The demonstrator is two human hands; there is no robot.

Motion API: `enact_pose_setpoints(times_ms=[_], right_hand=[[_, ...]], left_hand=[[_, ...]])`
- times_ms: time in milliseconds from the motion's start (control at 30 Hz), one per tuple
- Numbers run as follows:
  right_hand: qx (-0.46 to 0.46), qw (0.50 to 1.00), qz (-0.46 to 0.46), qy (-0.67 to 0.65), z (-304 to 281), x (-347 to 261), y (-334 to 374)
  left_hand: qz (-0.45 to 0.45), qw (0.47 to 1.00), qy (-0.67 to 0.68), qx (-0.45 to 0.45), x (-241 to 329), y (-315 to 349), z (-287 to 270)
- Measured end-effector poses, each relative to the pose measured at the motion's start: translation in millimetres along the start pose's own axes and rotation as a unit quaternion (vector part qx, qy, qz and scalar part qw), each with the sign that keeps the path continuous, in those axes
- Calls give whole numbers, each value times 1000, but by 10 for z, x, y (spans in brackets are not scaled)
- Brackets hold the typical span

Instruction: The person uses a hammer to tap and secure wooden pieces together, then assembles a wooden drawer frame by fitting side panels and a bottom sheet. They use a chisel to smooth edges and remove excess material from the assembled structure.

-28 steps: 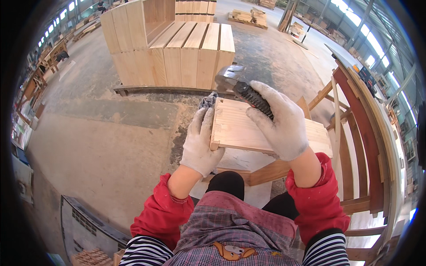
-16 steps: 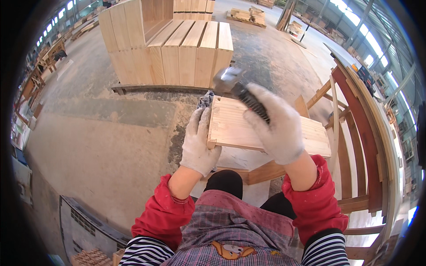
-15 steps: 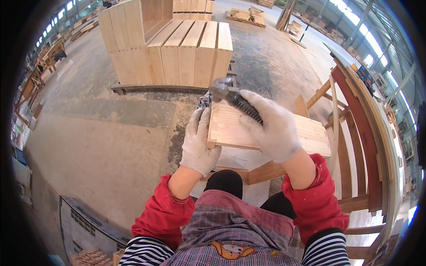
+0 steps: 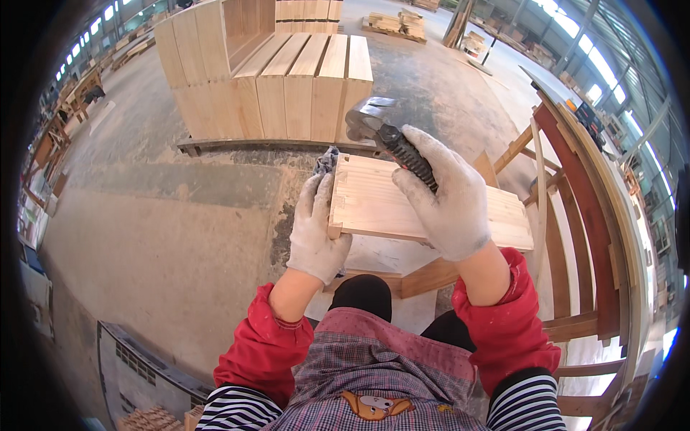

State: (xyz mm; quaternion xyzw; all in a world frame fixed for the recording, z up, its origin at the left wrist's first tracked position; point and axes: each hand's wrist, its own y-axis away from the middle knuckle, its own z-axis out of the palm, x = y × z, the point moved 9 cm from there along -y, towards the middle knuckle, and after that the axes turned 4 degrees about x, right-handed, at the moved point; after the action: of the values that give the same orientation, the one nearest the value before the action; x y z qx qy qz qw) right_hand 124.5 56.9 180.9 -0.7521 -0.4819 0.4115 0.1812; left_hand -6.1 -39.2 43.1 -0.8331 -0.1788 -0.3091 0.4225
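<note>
In my gloved right hand is a claw hammer, gripped by its black ribbed handle. Its metal head is raised over the left end of a pale wooden panel, not touching it. Interlocking joints show along that left end. My gloved left hand is closed around the same end, fingers along its outer face and thumb tucked under the near corner. A crumpled grey cloth sits at the far left corner, beyond the left fingertips. The panel's right part runs out behind my right hand.
Ahead, a large stack of pale wooden pieces rests on a low pallet. A wooden frame with a reddish-brown rail stands close on my right. Below the panel is a wooden support. At lower left is a grey crate-like container.
The hammer has risen away from the panel's left end, its head higher and farther right. My left hand keeps its hold on the panel, and the view has shifted slightly.
</note>
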Motion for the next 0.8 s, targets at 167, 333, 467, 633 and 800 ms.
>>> enact_pose_setpoints(times_ms=[167,333,467,633,800], right_hand=[[-99,995,18,11,175,120,-20],[-32,999,-2,-31,83,61,24],[-52,998,-26,20,66,-1,-28],[-44,996,6,-81,177,220,47],[-69,995,39,-59,52,57,-47]], left_hand=[[-12,1000,4,-11,-3,16,11],[6,1000,4,0,17,19,14],[3,1000,-5,-7,12,14,-2],[15,1000,10,5,39,22,23],[1,1000,-20,-7,-7,26,12]])
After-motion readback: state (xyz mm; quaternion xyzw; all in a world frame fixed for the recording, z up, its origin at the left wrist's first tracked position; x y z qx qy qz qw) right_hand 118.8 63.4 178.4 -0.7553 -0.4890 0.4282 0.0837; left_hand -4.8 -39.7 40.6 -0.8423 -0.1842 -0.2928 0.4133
